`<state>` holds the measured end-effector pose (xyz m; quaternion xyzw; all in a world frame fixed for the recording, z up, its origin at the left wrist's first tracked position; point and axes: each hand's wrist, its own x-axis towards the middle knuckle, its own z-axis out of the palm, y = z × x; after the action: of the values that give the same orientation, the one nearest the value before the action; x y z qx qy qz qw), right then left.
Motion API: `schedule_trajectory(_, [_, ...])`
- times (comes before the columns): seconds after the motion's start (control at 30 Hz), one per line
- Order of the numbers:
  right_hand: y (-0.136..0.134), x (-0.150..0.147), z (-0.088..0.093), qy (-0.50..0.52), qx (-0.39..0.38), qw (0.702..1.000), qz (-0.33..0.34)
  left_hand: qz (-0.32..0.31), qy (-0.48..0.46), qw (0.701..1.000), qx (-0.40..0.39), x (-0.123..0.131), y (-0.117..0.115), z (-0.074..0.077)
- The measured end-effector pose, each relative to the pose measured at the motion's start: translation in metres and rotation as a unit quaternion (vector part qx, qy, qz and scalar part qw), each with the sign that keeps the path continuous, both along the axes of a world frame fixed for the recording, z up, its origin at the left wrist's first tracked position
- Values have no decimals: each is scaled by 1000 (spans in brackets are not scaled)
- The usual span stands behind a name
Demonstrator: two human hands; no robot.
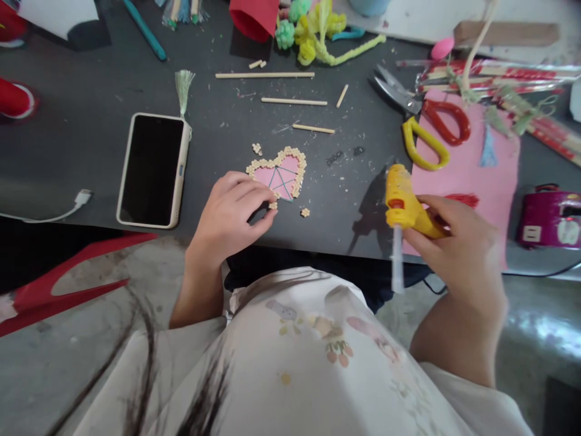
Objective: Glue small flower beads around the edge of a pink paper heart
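A pink heart (pixel 287 169) lies flat on the dark table, edged with small cream flower-shaped pieces and crossed by dark green lines. At its lower left, my left hand (pixel 238 203) pinches one small flower-shaped piece (pixel 273 206) between thumb and index finger. Another flower-shaped piece (pixel 305 212) lies just right of the heart's tip, and a small cluster (pixel 256 149) sits above its left lobe. My right hand (pixel 454 233) is wrapped round the handle of a yellow glue gun (pixel 400 191), with a clear glue stick (pixel 397 260) sticking out of its back. The gun is apart from the heart.
Thin wooden sticks (pixel 294 102) lie beyond the heart. Scissors (pixel 422 121) rest partly on a pink sheet (pixel 494 181) at right, near a purple box-like object (pixel 551 218). A phone (pixel 154 169) lies at left. Yellow and green fuzzy stems (pixel 318 36) are at the back.
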<state>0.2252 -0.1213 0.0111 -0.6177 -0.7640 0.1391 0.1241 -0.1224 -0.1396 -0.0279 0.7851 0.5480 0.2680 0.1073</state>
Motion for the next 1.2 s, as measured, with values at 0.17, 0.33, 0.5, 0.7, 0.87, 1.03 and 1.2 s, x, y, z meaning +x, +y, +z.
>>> schedule_trajectory(0.17, [4,16,-10,-135,28,990,12,-9,-12,1000,5,3,2,2])
schedule_trajectory(0.33, [-5,-2,14,-174,24,984,44,-31,-24,999,24,7,4,4])
schedule_trajectory(0.5, [-5,-75,18,-2,57,987,153,-44,-27,998,26,12,4,7])
schedule_trajectory(0.7, [7,-127,-5,129,23,967,220,-20,-26,999,-3,12,-2,10])
schedule_trajectory(0.87, [12,-131,-7,166,-15,960,224,-11,-44,999,-20,10,-7,13])
schedule_trajectory(1.03, [14,-134,-9,180,-42,954,236,-22,-63,998,-15,10,-10,12])
schedule_trajectory(1.2, [16,-138,-8,164,-36,952,255,-10,-90,996,-10,8,-15,8])
